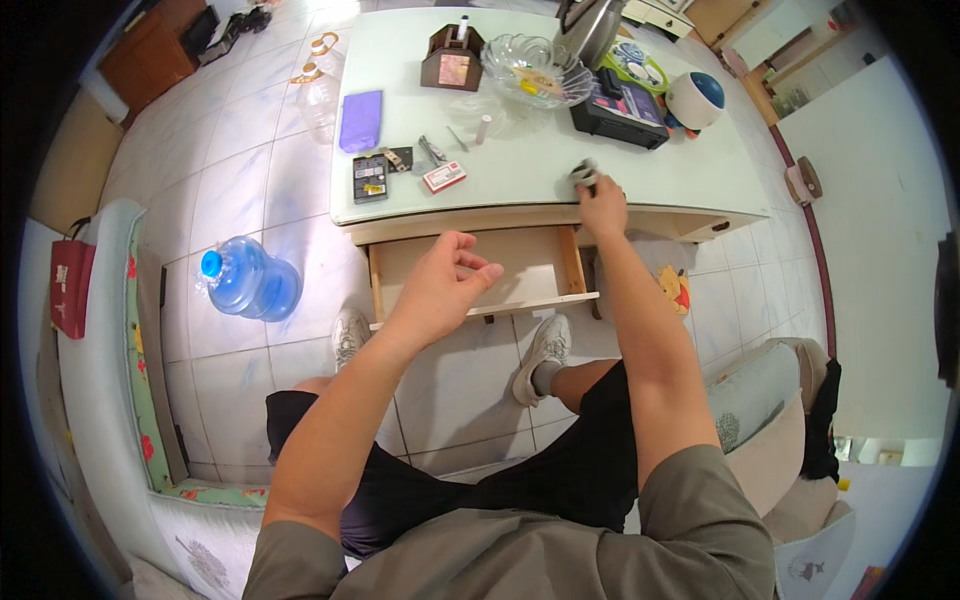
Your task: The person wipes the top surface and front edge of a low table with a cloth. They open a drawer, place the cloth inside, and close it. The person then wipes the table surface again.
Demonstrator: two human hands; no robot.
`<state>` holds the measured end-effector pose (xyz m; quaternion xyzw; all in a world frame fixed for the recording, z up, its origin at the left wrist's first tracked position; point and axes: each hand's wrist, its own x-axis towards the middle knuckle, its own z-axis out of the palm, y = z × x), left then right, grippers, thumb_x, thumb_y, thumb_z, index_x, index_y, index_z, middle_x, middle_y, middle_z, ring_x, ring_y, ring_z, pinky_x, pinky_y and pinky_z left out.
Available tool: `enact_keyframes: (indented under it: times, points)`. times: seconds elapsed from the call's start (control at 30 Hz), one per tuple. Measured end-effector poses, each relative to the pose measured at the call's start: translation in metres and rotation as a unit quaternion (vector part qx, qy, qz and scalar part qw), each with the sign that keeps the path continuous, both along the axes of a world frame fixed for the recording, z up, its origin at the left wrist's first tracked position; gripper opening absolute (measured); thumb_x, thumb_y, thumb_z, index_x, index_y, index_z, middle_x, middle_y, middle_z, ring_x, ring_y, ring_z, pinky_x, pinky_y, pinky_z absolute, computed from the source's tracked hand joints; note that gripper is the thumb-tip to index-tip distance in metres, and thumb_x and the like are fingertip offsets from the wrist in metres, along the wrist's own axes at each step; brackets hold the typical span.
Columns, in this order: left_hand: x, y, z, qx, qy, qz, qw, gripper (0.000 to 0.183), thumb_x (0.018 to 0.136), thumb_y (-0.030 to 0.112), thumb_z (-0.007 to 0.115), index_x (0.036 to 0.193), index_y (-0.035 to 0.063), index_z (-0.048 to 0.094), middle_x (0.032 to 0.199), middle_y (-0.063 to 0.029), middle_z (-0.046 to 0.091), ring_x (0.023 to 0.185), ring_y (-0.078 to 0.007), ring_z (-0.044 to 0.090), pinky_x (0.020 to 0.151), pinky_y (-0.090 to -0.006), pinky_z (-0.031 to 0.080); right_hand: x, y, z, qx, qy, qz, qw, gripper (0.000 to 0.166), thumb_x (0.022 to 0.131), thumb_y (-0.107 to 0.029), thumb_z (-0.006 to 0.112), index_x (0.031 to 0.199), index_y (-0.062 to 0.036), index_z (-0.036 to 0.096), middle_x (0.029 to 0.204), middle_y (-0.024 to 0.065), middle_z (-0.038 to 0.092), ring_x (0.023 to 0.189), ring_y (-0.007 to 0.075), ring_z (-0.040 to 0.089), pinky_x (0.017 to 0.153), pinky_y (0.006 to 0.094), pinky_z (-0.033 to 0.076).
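My left hand (448, 283) hovers over the pulled-out wooden drawer (517, 266), its fingers loosely bent and apart, holding nothing. Near the front edge of the glass-topped table (517, 176), my right hand (602, 204) grips a small black-and-whitish object (585, 172), too blurred to name. To the left on the tabletop lie a black box (370, 178), a red-and-white small box (445, 177) and nail clippers (432, 150). A thin metal tool (457, 139) rests beside an upright pale pink tube (484, 129). A purple packet (361, 121) lies farther left.
Farther back stand a dark wooden pen holder (452, 60), a glass bowl (536, 71), a metal kettle (589, 34), a black case (621, 112) and a white-and-blue round object (695, 101). A blue water jug (251, 279) lies on the floor; a sofa (105, 360) flanks me.
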<state>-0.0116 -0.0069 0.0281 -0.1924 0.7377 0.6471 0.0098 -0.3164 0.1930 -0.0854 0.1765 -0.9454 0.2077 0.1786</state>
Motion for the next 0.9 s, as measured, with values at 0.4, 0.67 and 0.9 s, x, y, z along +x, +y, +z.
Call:
enact_keyframes:
  times: [0.4,0.67,0.9]
  points:
    - [0.009,-0.004,-0.008,-0.057,0.001,0.013,0.998,0.06,0.099,0.025,0.079,0.143,-0.0049,0.05,0.12,-0.0146,0.072,0.095,-0.0164,0.071,0.087,-0.0335,0.056,0.057,-0.021,-0.046,-0.04,0.085,0.139,0.986,0.06,0.086,0.003,0.072,0.142,-0.0191,0.067,0.152,0.0153,0.061,0.144,0.0402,0.051,0.123,0.0517,0.041]
    - [0.011,-0.02,0.0,-0.052,0.036,0.082,0.995,0.057,0.1,0.023,0.078,0.142,-0.0049,0.052,0.117,-0.0149,0.074,0.095,-0.0163,0.071,0.087,-0.0342,0.057,-0.007,0.062,-0.029,-0.03,-0.143,-0.144,0.979,0.051,0.102,-0.021,0.069,0.149,-0.007,0.055,0.148,0.0256,0.062,0.134,0.0468,0.061,0.11,0.0519,0.05]
    - [0.019,-0.011,-0.005,-0.15,-0.025,-0.014,0.988,0.061,0.095,0.028,0.082,0.138,-0.0039,0.052,0.115,-0.0193,0.074,0.101,-0.0307,0.074,0.091,-0.0426,0.058,0.015,0.001,-0.112,-0.118,-0.227,-0.198,0.946,0.047,0.103,-0.031,0.071,0.132,0.0039,0.057,0.129,0.0306,0.07,0.121,0.0515,0.067,0.104,0.0555,0.052]
